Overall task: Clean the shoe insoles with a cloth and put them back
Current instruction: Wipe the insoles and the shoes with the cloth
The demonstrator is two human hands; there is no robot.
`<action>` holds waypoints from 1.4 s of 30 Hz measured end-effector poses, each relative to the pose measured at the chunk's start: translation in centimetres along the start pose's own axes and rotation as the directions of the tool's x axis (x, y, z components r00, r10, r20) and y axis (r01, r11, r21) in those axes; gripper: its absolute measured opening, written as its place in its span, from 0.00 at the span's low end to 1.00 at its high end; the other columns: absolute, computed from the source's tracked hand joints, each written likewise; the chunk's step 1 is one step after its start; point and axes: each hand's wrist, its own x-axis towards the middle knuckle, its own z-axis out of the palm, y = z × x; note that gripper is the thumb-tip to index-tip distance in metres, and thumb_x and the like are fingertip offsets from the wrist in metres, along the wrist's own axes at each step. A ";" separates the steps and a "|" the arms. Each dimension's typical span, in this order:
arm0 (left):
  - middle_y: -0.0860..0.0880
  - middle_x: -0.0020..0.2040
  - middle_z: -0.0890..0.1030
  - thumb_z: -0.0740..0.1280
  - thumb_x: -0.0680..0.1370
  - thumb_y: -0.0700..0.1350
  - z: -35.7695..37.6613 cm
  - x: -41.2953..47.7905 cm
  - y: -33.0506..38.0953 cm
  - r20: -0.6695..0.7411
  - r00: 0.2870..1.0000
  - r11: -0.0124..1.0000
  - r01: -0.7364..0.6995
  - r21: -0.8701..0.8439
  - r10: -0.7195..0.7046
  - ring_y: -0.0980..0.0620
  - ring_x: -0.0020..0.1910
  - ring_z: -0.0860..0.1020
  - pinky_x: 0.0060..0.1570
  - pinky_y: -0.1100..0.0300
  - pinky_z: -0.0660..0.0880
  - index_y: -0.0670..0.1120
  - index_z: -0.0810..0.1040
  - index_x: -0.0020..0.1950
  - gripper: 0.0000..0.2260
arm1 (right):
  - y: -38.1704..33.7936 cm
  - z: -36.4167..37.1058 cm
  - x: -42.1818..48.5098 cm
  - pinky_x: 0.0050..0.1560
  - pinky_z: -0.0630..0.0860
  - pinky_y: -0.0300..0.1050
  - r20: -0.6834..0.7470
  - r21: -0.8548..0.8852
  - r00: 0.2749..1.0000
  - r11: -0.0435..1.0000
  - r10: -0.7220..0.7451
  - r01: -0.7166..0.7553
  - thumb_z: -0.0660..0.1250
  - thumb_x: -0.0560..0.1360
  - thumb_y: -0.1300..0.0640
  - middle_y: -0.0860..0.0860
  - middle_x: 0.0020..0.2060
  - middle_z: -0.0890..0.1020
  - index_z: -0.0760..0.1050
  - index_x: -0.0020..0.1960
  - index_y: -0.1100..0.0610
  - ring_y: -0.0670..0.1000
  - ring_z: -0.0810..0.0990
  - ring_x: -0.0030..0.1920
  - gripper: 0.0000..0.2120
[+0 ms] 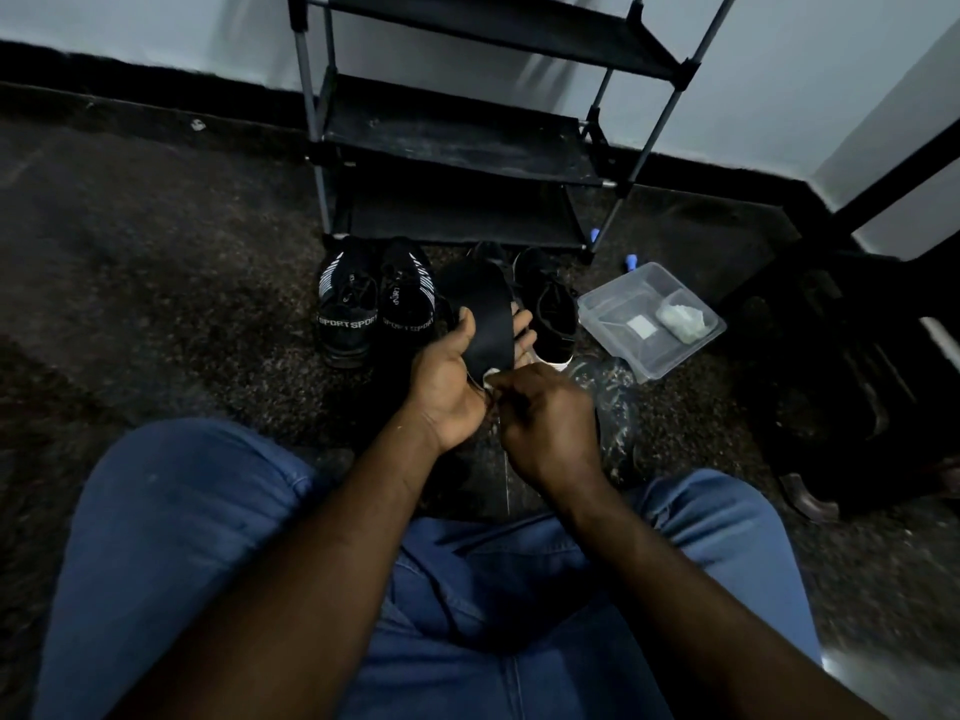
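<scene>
My left hand (457,387) grips a black insole (483,309) from below, thumb on its left edge and fingertips showing past its right edge. The insole points away from me, above the floor. My right hand (545,418) is curled at the insole's near end and pinches a small white cloth (491,377), mostly hidden under the fingers. A black sneaker with a white sole (553,317) stands just right of the insole; its partner (488,252) shows only partly behind the insole.
A pair of black "SPORT" sneakers (374,304) stands to the left. A clear plastic container (649,319) holding a white lump lies to the right. A black shoe rack (467,137) stands against the wall. A dark crate (852,376) sits at far right.
</scene>
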 end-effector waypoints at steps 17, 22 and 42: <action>0.42 0.72 0.75 0.50 0.86 0.58 0.1 0.1 0.0 -0.018 0.999 0.998 0.041 -0.055 -0.042 0.43 0.74 0.71 0.68 0.51 0.72 0.41 0.70 0.76 0.27 | 0.6 -0.3 0.4 0.39 0.73 0.44 0.033 -0.068 0.996 0.994 -0.087 0.089 0.74 0.74 0.60 0.53 0.41 0.81 0.86 0.47 0.55 0.54 0.81 0.40 0.04; 0.43 0.72 0.77 0.51 0.86 0.58 -0.2 0.1 0.0 -0.028 0.998 0.998 0.054 -0.045 -0.056 0.44 0.73 0.72 0.76 0.48 0.64 0.42 0.72 0.74 0.26 | 0.5 -0.2 0.6 0.38 0.76 0.46 0.036 -0.073 0.996 0.994 -0.084 0.086 0.73 0.73 0.60 0.54 0.41 0.81 0.85 0.46 0.55 0.55 0.80 0.39 0.03; 0.44 0.66 0.81 0.52 0.86 0.57 -0.6 0.6 -0.8 -0.060 0.994 0.995 0.094 0.016 -0.093 0.43 0.69 0.76 0.69 0.48 0.72 0.41 0.72 0.74 0.26 | 0.1 0.4 -0.6 0.36 0.74 0.47 0.098 -0.115 0.989 0.986 -0.112 0.123 0.67 0.74 0.55 0.54 0.40 0.80 0.84 0.44 0.56 0.56 0.80 0.40 0.08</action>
